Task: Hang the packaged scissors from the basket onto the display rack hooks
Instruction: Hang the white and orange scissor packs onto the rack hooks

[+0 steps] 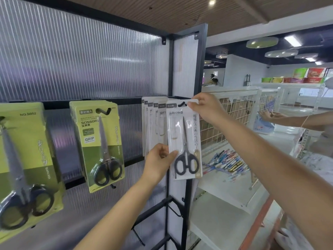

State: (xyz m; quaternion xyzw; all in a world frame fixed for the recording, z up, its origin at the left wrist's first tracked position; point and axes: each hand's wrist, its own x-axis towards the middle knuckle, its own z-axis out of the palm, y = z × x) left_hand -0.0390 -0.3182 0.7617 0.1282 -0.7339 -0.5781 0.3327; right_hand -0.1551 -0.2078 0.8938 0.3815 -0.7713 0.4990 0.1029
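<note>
right hand [205, 110] — pinches scissors pack [184, 139] top | left hand [158, 162] — grips its lower edge

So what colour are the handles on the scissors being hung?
Black handles, clearest in the head view.

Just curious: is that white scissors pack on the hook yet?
On: the black hook pokes through the white scissors pack; both hands hold it.

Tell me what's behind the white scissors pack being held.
Behind the white scissors pack hang more white packs, only their left edges showing. Their scissors and the hook's rear are covered.
</note>
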